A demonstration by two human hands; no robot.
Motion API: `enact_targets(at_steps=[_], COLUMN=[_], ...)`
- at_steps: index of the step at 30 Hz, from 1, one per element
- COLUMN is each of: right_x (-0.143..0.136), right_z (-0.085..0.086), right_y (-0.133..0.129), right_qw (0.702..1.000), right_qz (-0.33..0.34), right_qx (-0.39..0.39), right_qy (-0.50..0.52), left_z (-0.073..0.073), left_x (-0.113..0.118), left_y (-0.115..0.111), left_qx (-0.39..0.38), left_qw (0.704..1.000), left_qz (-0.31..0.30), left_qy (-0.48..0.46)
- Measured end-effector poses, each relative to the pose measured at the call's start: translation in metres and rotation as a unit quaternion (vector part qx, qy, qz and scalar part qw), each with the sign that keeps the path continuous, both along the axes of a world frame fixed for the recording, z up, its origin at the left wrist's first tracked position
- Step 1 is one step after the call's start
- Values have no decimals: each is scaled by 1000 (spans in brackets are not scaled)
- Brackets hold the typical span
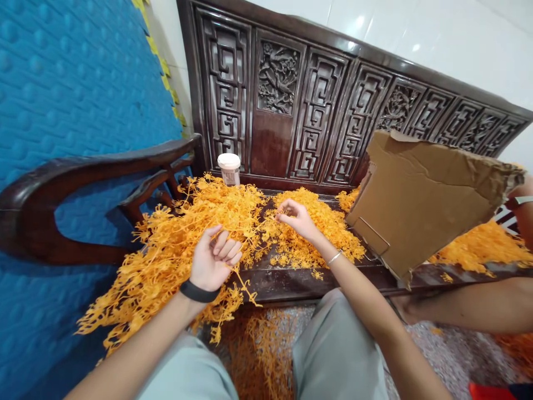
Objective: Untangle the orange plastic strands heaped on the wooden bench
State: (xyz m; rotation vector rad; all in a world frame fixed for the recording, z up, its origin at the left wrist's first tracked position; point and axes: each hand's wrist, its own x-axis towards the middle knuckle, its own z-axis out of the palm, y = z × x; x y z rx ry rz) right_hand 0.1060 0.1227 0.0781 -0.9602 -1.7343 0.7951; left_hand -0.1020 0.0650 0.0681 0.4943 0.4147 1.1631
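My left hand (216, 256), with a black band at the wrist, is closed, fingers curled toward the palm. An orange plastic flower strand (246, 286) sticks out from under its curled fingers. Below and left of it spreads a large heap of orange plastic flower strands (166, 266). My right hand (297, 218), a silver bangle on its wrist, is held over a smaller heap of orange plastic pieces (328, 230). Its thumb and fingertips come together in a pinch; whatever is between them is too small to make out.
The heaps lie on a dark carved wooden bench (270, 144). A white-lidded cup (230, 169) stands behind the left heap. To the right, a cardboard sheet (428, 194) leans upright, with another person's leg (466, 305) beside it. Orange scraps (266, 350) litter the floor.
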Motion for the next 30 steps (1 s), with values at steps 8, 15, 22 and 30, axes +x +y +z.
enact_targets(at_steps=[8, 15, 22, 30], right_x=[9, 4, 38, 110], right_z=[2, 4, 10, -21], right_y=[3, 10, 38, 60], right_qw=[969, 947, 935, 929], right_qz=[-125, -208, -306, -345], right_qx=[147, 205, 178, 126], right_qy=[-154, -134, -36, -41], left_z=[-2, 7, 16, 13], left_x=[13, 32, 36, 15], left_y=[1, 3, -12, -23], left_qx=[-7, 5, -14, -34], left_qw=[1000, 1000, 999, 999], left_qz=[-26, -5, 10, -24], left_qy=[-11, -16, -27, -30])
